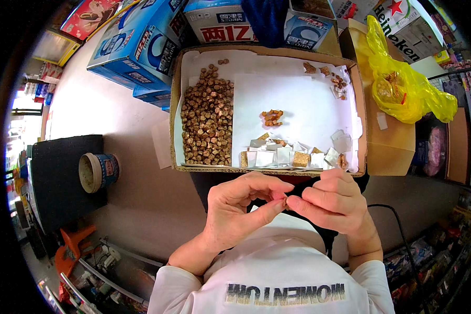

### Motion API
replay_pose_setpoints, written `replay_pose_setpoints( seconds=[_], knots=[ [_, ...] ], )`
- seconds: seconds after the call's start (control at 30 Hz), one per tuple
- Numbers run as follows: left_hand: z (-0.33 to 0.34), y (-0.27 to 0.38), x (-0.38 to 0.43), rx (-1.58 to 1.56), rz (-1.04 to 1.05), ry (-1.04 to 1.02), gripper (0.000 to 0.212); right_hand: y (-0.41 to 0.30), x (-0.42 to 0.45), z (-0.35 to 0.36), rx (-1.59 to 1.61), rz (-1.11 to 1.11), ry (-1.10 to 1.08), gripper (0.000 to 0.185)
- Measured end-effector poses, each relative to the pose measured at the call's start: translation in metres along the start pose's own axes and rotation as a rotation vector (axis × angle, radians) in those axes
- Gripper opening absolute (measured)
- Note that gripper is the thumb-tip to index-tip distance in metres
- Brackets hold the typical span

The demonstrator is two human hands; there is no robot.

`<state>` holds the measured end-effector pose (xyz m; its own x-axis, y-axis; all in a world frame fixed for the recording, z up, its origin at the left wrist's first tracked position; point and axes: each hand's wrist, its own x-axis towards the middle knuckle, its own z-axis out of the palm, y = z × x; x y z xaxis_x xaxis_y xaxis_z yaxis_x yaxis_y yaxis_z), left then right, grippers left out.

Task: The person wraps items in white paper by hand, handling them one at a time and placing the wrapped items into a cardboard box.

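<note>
My left hand (247, 208) and my right hand (333, 200) meet in front of my chest, just below the near edge of a shallow cardboard tray (267, 169). Between their fingertips is a small golden-brown piece (285, 203), mostly hidden by the fingers. White paper lines the tray. A heap of small brown wrapped pieces (208, 121) fills its left side. Small orange-brown lumps (272, 117) lie near the middle. Along the near edge are white paper squares (265, 158) and gold-flecked squares (301, 159). More brown bits (338, 82) lie at the far right.
Blue beer cartons (141, 47) stand beyond and left of the tray, with a dark blue cloth (265, 23) hanging there. A yellow plastic bag (400, 90) rests on cardboard (390, 145) at the right. Further left is a round tub (98, 172) on a black surface (66, 176).
</note>
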<state>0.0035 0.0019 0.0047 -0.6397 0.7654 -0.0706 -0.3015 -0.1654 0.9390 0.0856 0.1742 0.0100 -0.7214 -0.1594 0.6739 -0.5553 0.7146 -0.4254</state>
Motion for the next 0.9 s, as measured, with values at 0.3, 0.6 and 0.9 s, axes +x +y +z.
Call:
replay_pose_setpoints(
  seconds=[0.3,0.6,0.9],
  knots=[
    [0.001,-0.008,0.002,0.109,0.261,-0.022,0.014,-0.002,0.002,0.01,0.447,0.266,0.125,0.02],
    [-0.003,-0.02,0.003,0.277,0.307,0.149,0.012,-0.019,-0.006,0.036,-0.066,0.318,0.21,0.027],
    [-0.002,-0.032,0.004,0.172,0.34,0.156,0.009,-0.019,-0.009,0.034,0.577,0.795,0.235,0.018]
  ],
)
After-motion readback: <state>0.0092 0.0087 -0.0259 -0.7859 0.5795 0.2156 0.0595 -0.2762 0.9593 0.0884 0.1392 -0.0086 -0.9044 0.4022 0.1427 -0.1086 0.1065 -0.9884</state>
